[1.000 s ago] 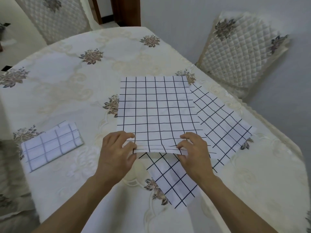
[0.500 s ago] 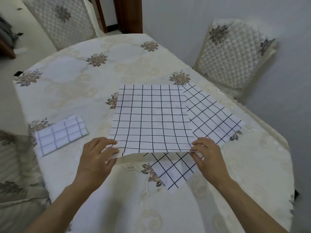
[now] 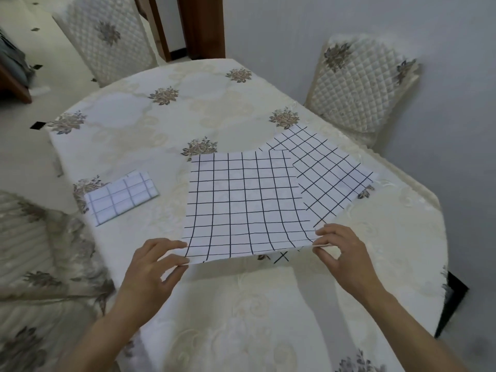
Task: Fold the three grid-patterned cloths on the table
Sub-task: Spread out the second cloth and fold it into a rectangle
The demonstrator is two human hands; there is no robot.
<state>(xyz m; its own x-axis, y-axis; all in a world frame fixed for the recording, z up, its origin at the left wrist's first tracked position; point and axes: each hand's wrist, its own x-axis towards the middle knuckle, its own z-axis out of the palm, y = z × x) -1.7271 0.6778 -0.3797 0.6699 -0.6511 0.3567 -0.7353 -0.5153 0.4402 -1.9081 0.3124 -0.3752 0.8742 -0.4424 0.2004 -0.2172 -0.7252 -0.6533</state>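
A white cloth with a black grid, the top cloth point(image 3: 244, 208), lies spread in the middle of the table. My left hand point(image 3: 150, 269) pinches its near left corner and my right hand point(image 3: 341, 253) pinches its near right corner, lifting the near edge a little. Under it, turned at an angle, lies a second grid cloth point(image 3: 330, 173), showing at the right and as a small tip below the near edge. A third cloth point(image 3: 122, 196), with a fainter grid, rests folded into a small rectangle at the left.
The oval table point(image 3: 268, 304) wears a cream floral tablecloth. A quilted chair point(image 3: 362, 84) stands at the right by the wall, another chair point(image 3: 107, 36) at the far left. A draped chair back point(image 3: 32, 251) sits near my left arm.
Both hands slid apart along the top cloth's near edge to its corners and drew the cloth toward me, so it covers more of the angled cloth below.
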